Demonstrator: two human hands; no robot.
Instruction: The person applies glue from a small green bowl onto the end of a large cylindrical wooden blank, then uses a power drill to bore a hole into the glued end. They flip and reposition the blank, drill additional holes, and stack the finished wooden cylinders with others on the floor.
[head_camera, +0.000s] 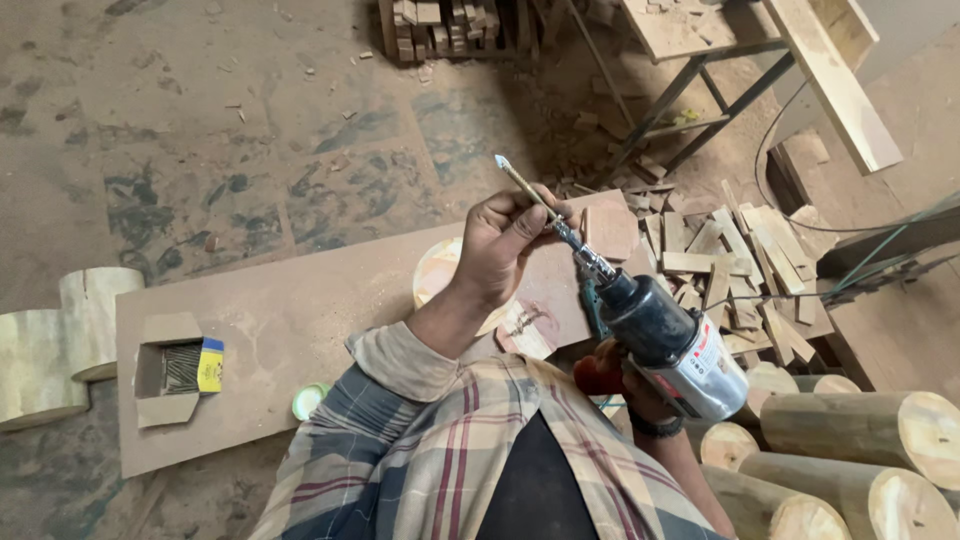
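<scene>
One drill (668, 340) with one bit (525, 188). One board (300, 330) holding one open box (178, 368) and one green lid (308, 400). Two hands: left (510, 245), right (608, 375). Five logs near right (860, 430).

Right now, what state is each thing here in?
Power drill: held up, bit fitted.
Drill bit: pinched by left hand.
Right hand: gripping the drill.
Cardboard box: open, nails inside.
Logs: lying stacked.
Wood offcuts: loosely piled.
</scene>
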